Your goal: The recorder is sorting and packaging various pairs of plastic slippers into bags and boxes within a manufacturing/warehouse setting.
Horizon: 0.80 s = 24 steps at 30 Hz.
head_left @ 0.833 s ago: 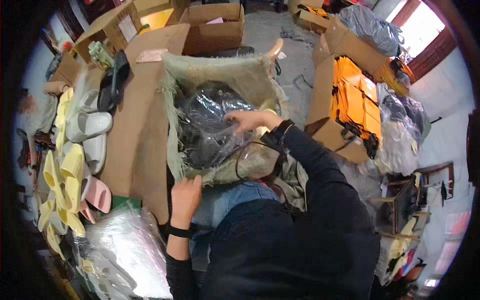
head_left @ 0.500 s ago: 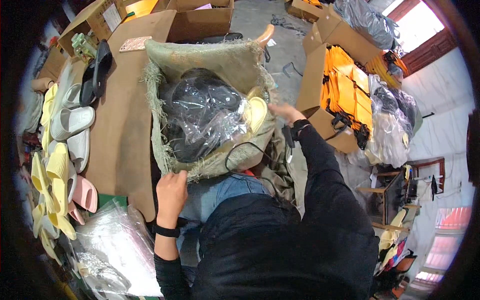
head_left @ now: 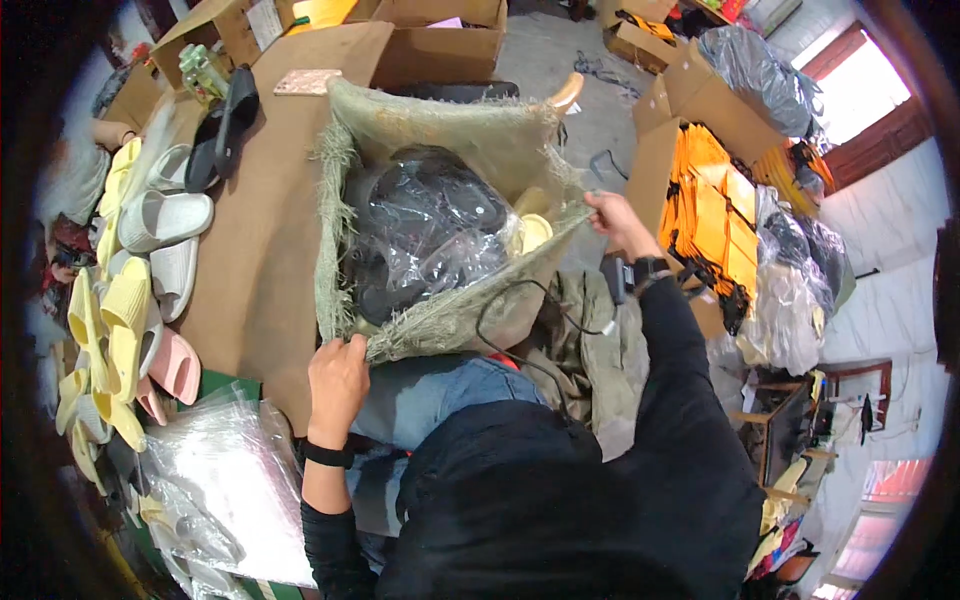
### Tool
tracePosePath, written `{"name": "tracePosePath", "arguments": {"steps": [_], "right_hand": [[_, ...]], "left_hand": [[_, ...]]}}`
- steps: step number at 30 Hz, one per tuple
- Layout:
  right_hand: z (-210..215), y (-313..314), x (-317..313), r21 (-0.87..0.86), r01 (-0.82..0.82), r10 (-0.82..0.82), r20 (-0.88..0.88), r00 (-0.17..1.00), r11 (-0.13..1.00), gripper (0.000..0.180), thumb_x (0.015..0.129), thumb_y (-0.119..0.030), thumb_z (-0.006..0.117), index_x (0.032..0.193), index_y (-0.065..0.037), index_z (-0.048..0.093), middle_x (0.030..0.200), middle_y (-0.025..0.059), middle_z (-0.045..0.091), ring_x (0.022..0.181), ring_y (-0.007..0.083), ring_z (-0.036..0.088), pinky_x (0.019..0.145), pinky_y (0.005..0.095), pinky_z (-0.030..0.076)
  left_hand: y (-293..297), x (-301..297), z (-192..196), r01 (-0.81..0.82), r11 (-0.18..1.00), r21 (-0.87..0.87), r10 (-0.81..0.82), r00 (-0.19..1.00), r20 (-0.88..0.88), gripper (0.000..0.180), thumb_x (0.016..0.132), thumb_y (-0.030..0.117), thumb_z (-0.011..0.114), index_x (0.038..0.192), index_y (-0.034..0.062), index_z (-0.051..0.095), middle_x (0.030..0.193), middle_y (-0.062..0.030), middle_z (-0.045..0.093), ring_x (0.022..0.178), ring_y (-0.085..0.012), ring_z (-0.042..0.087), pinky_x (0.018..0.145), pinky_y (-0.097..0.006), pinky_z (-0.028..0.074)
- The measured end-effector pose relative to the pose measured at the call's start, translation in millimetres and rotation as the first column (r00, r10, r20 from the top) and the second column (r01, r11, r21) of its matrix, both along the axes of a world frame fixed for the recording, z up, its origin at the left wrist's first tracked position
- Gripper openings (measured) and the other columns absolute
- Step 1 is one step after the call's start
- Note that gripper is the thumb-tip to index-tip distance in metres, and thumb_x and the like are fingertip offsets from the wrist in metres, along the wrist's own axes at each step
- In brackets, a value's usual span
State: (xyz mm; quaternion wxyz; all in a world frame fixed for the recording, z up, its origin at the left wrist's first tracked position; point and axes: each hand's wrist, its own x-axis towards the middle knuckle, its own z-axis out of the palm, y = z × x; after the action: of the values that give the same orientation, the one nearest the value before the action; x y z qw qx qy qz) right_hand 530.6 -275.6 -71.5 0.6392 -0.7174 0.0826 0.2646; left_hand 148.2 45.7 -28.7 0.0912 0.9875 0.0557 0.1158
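Observation:
A frayed green woven sack (head_left: 440, 118) stands with its mouth pulled wide in front of me. Inside it lie black slippers (head_left: 425, 190) in clear plastic bags, and a pale yellow slipper (head_left: 536, 232) by the right wall. My left hand (head_left: 338, 388) is closed on the sack's near left corner. On the right side, my right hand (head_left: 615, 220) pinches the sack's edge and draws it outward. The lower contents are hidden under the top bags.
A brown cardboard-covered table (head_left: 240, 240) runs along the left, with grey slippers (head_left: 165, 220), yellow slippers (head_left: 125, 310) and clear plastic bags (head_left: 215, 470) beside it. At right stands a carton of orange packages (head_left: 705, 210). A dark cord (head_left: 510, 285) loops near the sack's front.
My right hand has gone from beside the yellow slipper to the sack's right edge and taken hold of it. That edge is now stretched outward, covering part of the slipper.

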Motion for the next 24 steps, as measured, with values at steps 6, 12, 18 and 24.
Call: {"name": "tracePosePath", "arguments": {"steps": [6,12,18,24], "right_hand": [[85,-25,-18,0.215,-0.103,0.050,0.238,0.970,0.971,0.018,0.091,-0.025,0.064,0.095,-0.010,0.057,0.072,-0.0043,0.053,0.047,0.0055,0.044,0.039,0.0211,0.030],[27,-60,-6,-0.238,-0.090,0.077,-0.062,0.995,0.967,0.029,0.093,-0.024,0.059,0.114,-0.004,0.057,0.063,-0.0016,0.047,0.047,0.0096,0.042,0.044,0.0255,0.034],[74,-63,-45,0.388,0.031,-0.125,0.218,0.968,0.921,0.022,0.091,-0.026,0.062,0.102,-0.007,0.059,0.077,-0.0049,0.055,0.053,0.0066,0.048,0.043,0.0183,0.034],[58,-75,-30,0.415,0.162,-0.224,0.106,0.969,0.895,0.033,0.091,-0.024,0.063,0.115,-0.005,0.052,0.079,-0.0008,0.055,0.057,0.0103,0.050,0.046,0.0239,0.037]], "left_hand": [[-1,-5,6,-0.096,0.995,-0.017,0.097,0.988,0.120,0.015,0.070,0.003,0.062,0.080,0.0058,0.051,0.070,-0.0134,0.054,0.069,-0.0327,0.056,0.062,-0.043,0.045],[-13,-10,-12,0.179,0.982,0.060,-0.172,0.980,-0.103,0.036,0.077,0.042,0.068,0.074,0.0083,0.055,0.070,-0.0081,0.061,0.073,-0.0251,0.059,0.069,-0.037,0.045],[7,-15,14,0.144,0.989,0.028,-0.146,0.986,0.080,0.018,0.066,0.004,0.060,0.083,0.0094,0.057,0.068,-0.0075,0.056,0.072,-0.0271,0.057,0.067,-0.036,0.045],[1,-20,6,0.200,0.976,0.089,-0.207,0.975,0.077,0.025,0.071,0.010,0.062,0.097,0.0095,0.063,0.073,-0.0037,0.059,0.080,-0.0229,0.058,0.079,-0.036,0.045]]}}
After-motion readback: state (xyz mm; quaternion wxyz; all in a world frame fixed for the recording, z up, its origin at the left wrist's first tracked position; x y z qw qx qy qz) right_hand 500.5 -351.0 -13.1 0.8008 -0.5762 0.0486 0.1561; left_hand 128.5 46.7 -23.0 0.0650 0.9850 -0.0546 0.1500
